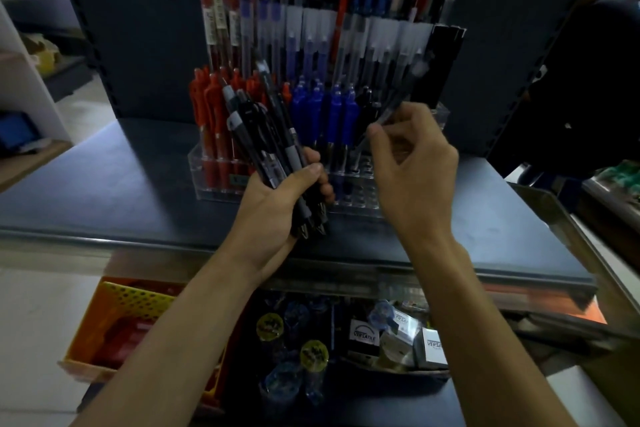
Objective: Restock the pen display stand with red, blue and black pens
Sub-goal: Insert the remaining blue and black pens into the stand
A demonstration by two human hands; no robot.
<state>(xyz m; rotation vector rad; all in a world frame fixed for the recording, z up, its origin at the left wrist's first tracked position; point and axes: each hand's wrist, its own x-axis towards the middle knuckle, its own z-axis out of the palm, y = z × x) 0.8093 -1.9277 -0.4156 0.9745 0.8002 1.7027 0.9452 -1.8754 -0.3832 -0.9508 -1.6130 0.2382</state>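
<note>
At centre frame, the left hand (277,198) grips a fanned bundle of black pens (266,135) as a ready supply, while the right hand (412,163) pinches a single black pen (398,104) tip-down, apparently aimed at the empty holes at the right of the clear display stand (349,198). Red pens (211,114) and blue pens (329,111) already fill the left and middle; their tall caps crowd the approach.

Single view only: head-worn wide-angle camera, aimed forward and steeply down over a dark blue shelf (138,184). Close range; both forearms enter from the bottom edge. The clear pen display stand (214,177) sits centre frame, its top rows cropped. Lower shelf (346,402) visible beneath. Edges bow outward and blur. No second view to overlap.
</note>
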